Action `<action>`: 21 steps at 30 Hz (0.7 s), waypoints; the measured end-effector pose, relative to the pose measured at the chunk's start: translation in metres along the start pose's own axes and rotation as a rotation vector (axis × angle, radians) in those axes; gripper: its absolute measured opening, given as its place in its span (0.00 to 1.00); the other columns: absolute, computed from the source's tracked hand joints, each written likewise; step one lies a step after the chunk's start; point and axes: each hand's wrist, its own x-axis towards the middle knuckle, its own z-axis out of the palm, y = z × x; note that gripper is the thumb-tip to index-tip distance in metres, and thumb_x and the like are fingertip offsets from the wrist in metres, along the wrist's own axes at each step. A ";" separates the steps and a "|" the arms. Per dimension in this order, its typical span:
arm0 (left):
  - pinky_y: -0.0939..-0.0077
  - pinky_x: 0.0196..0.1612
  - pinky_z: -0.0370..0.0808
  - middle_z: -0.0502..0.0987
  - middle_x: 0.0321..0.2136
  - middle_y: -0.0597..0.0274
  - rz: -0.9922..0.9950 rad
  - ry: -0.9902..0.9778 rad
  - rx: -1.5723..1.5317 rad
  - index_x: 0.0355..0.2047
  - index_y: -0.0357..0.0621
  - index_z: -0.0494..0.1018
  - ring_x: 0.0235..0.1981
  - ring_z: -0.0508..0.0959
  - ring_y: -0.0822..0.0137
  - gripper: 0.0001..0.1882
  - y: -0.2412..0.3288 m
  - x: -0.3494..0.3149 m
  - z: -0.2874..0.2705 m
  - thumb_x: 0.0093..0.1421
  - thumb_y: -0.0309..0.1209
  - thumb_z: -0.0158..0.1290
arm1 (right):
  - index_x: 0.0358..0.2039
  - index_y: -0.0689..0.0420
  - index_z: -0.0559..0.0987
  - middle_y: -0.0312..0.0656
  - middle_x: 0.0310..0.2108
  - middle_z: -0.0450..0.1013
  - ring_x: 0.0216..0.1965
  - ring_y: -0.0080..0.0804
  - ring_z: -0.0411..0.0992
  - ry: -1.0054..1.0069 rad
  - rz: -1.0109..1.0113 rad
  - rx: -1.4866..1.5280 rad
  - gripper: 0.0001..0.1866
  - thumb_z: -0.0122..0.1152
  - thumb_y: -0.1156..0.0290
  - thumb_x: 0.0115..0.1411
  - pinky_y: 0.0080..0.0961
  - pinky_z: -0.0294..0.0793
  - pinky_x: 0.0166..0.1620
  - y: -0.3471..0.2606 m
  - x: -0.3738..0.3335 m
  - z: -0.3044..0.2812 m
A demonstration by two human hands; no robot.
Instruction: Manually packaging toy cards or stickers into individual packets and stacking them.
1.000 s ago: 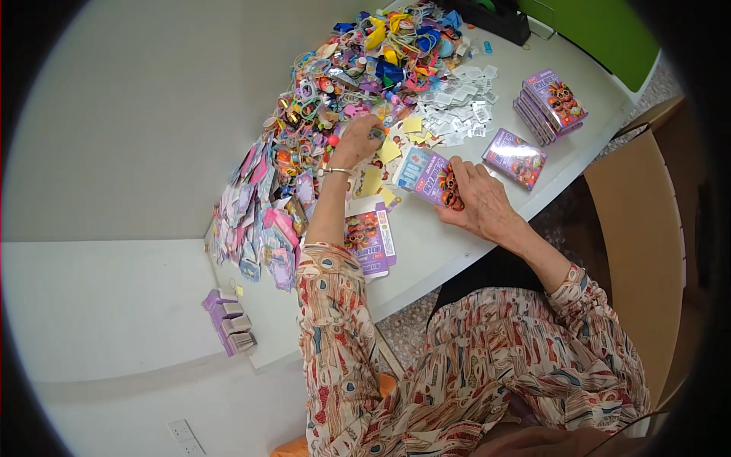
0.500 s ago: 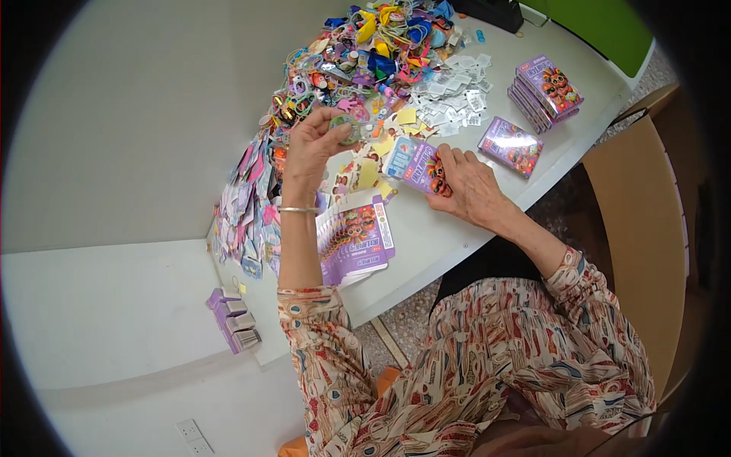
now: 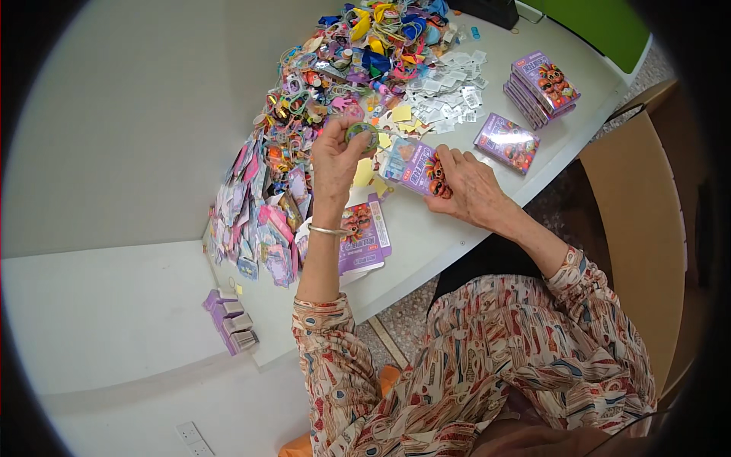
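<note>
Both hands loaded: round green item left, purple box right

Left hand (image 3: pixel 335 156): thumb and fingers closed in a pinch on a round green item (image 3: pixel 362 138), held up over the near side of the toy pile. A thin pale strip (image 3: pixel 390 132) runs from it toward the box; can't tell if it touches.

Right hand (image 3: pixel 474 190): fingers closed over the right end of a purple box (image 3: pixel 417 167), thumb along the lower edge. Box is tilted, its left end pointing at the left hand. Pale blue part shows at that end; flap or insert, can't tell. Left hand and box are near each other, apart.

On the table (image 3: pixel 419 228):
- Toy pile (image 3: pixel 335 70), mixed colours, up against the wall.
- Card pile (image 3: pixel 247 206), pink and pale, left of the left forearm.
- White packets (image 3: pixel 449 95), just right of the toys.
- Yellow papers (image 3: pixel 364 174), between left hand and box.
- Flat cartons (image 3: pixel 369 242), purple, fanned, partly behind the left forearm.
- Single box (image 3: pixel 507 143), lying flat beyond the right hand.
- Box stack (image 3: pixel 544 85), just beyond that one.

Brown cardboard carton (image 3: pixel 632 244) stands off the table's right edge.
</note>
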 end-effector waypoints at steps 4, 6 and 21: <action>0.75 0.38 0.80 0.78 0.35 0.59 -0.052 -0.050 0.030 0.43 0.34 0.71 0.32 0.79 0.72 0.12 -0.003 -0.005 0.003 0.58 0.24 0.55 | 0.46 0.64 0.61 0.53 0.34 0.69 0.35 0.50 0.71 0.006 0.005 -0.019 0.35 0.66 0.56 0.47 0.40 0.72 0.37 0.000 0.000 -0.002; 0.78 0.28 0.75 0.79 0.30 0.60 0.016 -0.099 0.240 0.40 0.37 0.72 0.29 0.79 0.73 0.12 -0.015 -0.008 0.001 0.56 0.24 0.56 | 0.47 0.64 0.61 0.53 0.34 0.69 0.35 0.50 0.71 0.011 0.001 -0.025 0.35 0.66 0.56 0.46 0.40 0.72 0.37 -0.003 0.000 -0.001; 0.74 0.37 0.74 0.76 0.36 0.57 0.428 0.093 0.622 0.37 0.38 0.76 0.35 0.76 0.63 0.09 -0.013 -0.029 0.025 0.55 0.26 0.56 | 0.50 0.65 0.61 0.51 0.36 0.67 0.36 0.47 0.69 0.065 0.001 -0.069 0.38 0.67 0.57 0.45 0.38 0.72 0.35 -0.001 -0.001 0.000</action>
